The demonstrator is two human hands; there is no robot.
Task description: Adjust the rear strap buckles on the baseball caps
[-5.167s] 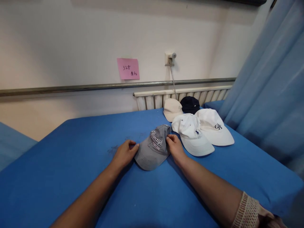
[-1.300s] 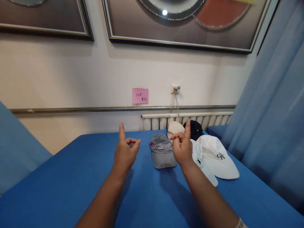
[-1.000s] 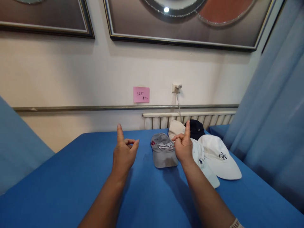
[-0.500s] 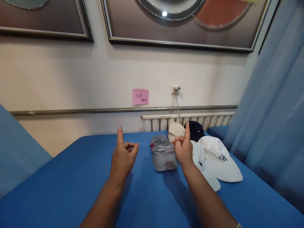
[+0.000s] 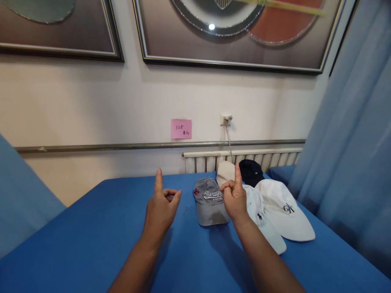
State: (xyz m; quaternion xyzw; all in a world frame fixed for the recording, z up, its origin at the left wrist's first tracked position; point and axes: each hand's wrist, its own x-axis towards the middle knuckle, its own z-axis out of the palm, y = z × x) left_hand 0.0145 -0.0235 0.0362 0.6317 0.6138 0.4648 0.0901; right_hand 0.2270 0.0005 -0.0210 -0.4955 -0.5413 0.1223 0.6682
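Observation:
My left hand is raised above the blue-covered surface, its index finger straight up, thumb out and other fingers bent. It holds nothing. My right hand also points its index finger upward with the other fingers curled, holding nothing I can see. It overlaps the right side of a grey cap lettered "Always". Behind it are a beige cap and a dark navy cap. To its right lie a pale cap with a small rider logo, partly hidden by my forearm, and a white cap with dark letters.
The wall behind carries a radiator, a metal rail, a plugged-in socket and a pink note. Blue curtains hang at the right and left. Framed pictures hang above.
The view has tilted up slightly, so the scene sits lower. My hands have drawn slightly closer together, keeping the same pose. The caps lie as before.

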